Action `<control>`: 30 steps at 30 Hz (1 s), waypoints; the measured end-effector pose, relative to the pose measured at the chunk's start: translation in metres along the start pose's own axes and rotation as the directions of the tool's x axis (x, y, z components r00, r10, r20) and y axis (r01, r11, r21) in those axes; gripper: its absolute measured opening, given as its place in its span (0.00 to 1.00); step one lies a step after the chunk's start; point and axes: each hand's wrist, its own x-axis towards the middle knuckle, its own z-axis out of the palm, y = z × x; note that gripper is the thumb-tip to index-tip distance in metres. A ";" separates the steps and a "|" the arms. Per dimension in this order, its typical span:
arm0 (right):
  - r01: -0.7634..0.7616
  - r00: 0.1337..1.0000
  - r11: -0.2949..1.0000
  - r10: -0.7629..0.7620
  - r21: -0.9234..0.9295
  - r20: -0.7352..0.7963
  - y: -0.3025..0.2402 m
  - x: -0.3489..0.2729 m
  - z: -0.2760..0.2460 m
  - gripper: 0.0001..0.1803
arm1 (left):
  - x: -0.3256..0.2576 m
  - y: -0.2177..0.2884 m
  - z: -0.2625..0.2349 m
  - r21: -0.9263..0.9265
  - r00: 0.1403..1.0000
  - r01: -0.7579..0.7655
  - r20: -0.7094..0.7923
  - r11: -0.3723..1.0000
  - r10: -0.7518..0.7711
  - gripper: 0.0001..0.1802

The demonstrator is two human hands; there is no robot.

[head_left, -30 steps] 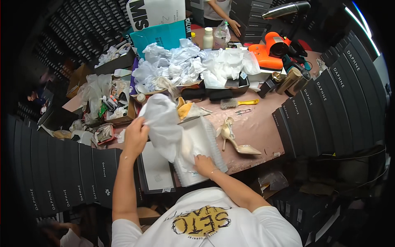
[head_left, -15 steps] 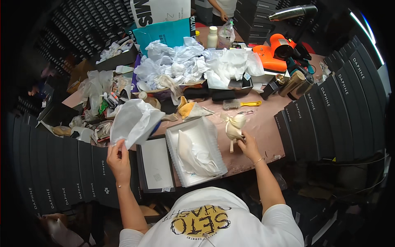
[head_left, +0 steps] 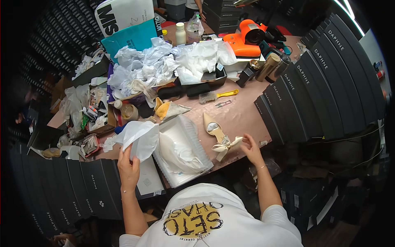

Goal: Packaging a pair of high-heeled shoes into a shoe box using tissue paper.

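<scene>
My left hand (head_left: 128, 171) pinches a sheet of white tissue paper (head_left: 144, 138), which hangs over the left edge of a shoe box (head_left: 202, 154). In that box lies a white-wrapped bundle (head_left: 179, 154); its contents are hidden. To the right, a beige pointed-toe shoe (head_left: 210, 125) with a large cream bow (head_left: 225, 147) lies on the pink tabletop. Beside the bow is my right hand (head_left: 252, 151), its fingers bent but apart, close to the bow's right end. A dark box lid with a pale inside (head_left: 149, 179) sits partly under my left forearm.
Crumpled white paper (head_left: 144, 66) fills boxes at the back. A yellow-handled brush (head_left: 218, 96), small snips (head_left: 224, 103) and a yellow cloth (head_left: 164, 109) lie beyond the shoe box. Stacked dark boxes stand at left (head_left: 78, 189) and right (head_left: 317, 90). An orange device (head_left: 245, 43) stands behind.
The shoe has gone from my right hand's hold down onto the table, and those fingers have loosened. My left hand has lowered the tissue sheet toward the box. The view has shifted right.
</scene>
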 end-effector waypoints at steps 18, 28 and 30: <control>-0.512 0.806 0.512 0.008 0.690 0.592 -0.175 -0.067 0.101 0.24 | -0.020 0.028 0.010 -0.021 0.884 -0.374 0.293 0.927 0.363 0.33; -0.667 0.730 -0.122 0.091 0.735 0.677 -0.150 -0.075 0.136 0.33 | -0.030 0.010 0.003 0.048 0.912 -0.235 0.355 0.971 0.203 0.36; -0.657 0.738 -0.144 0.077 0.740 0.670 -0.149 -0.079 0.137 0.33 | -0.036 0.015 0.011 0.028 0.891 -0.237 0.406 0.971 0.206 0.35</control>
